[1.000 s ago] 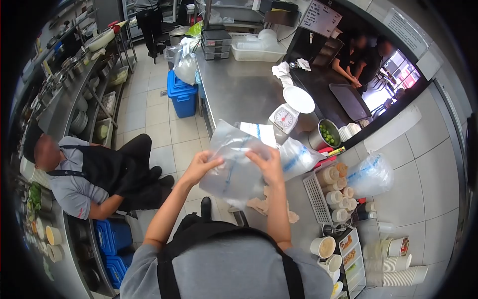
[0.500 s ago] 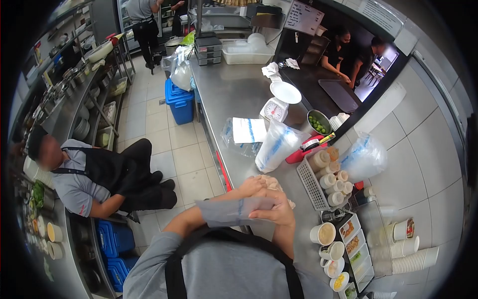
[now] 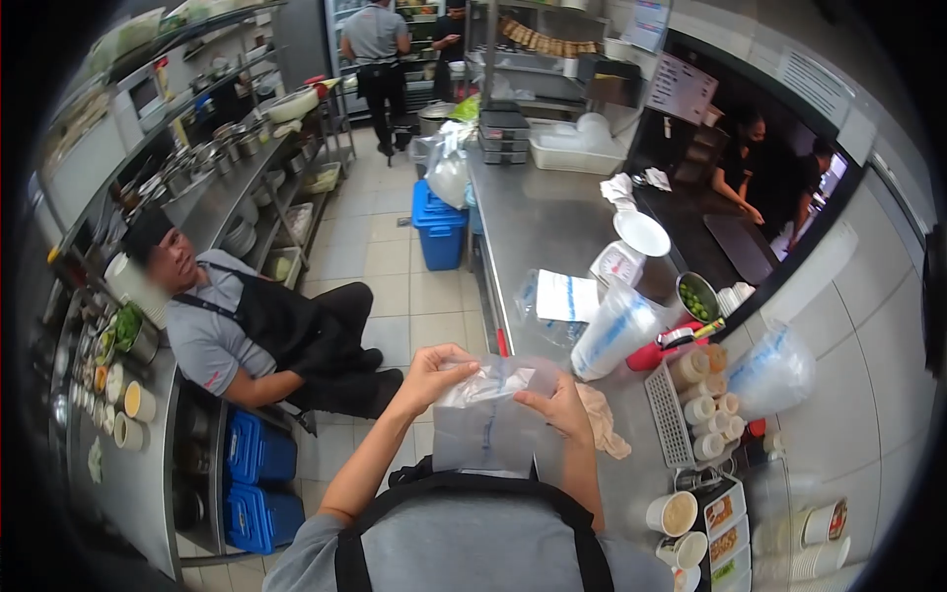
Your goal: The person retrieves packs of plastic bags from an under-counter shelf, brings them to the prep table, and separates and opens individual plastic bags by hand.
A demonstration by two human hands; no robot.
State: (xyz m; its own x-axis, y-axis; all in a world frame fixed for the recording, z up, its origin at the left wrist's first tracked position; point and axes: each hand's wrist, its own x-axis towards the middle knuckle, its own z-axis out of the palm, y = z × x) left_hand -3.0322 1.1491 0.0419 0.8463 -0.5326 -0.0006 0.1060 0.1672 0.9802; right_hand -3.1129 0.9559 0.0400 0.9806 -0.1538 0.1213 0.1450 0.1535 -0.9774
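Note:
A translucent plastic bag (image 3: 485, 439) with faint blue print hangs in front of my chest, its upper edge crumpled. My left hand (image 3: 442, 377) pinches that edge on one side, thumb on top. On the other side my right hand (image 3: 558, 407) grips it, also with the thumb over the plastic. Just beyond my right hand a crumpled beige cloth (image 3: 604, 422) lies on the steel counter (image 3: 533, 212). Farther along stand a bulky clear pack with blue print (image 3: 617, 331) and a flat white pack (image 3: 566, 296).
A kitchen scale (image 3: 619, 264) with a white plate sits near a bowl of green limes (image 3: 696, 298). To the right are a basket of bottles (image 3: 671, 424) and food tubs (image 3: 673, 515). A seated co-worker (image 3: 252, 335) is at the left, near blue bins (image 3: 261, 454).
My hands, crossed near the cloth before, are now apart, both on the bag, which hangs upright with its top edge spread. The view has shifted left, and the co-worker's head has turned.

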